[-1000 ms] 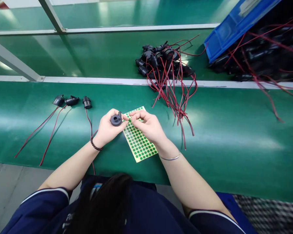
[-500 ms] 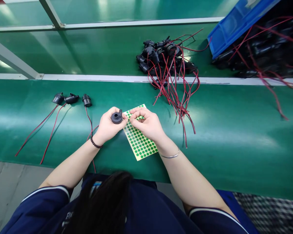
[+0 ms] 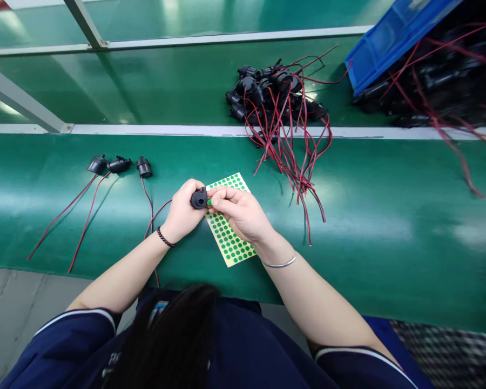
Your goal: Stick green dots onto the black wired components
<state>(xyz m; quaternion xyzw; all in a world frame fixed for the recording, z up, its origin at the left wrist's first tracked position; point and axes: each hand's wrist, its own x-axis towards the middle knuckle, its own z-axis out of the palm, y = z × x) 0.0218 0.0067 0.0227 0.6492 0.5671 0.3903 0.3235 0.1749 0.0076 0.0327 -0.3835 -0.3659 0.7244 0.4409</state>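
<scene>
Two hands: my left hand grips the black part; my right hand pinches a green dot.
Feel: the part seems light and rigid, best held by its rim.
Sheet: the sticker sheet lies at frame centre.

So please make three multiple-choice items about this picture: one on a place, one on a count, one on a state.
1. Where does the sticker sheet lie?
A. On the green belt, below the hands
B. Inside the blue bin
C. On the floor

2. How many wired black parts lie in a row to the left of the hands?
A. One
B. Three
C. Six

3. What is the left hand doing?
A. Lying flat and open on the belt
B. Holding a black part
C. Pulling a red wire from the pile

Answers:
1. A, the sheet rests on the belt, partly covered by the right hand.
2. B, three parts with red wires lie side by side.
3. B, its fingers close around the part, with a green dot at the right fingertips.
</scene>
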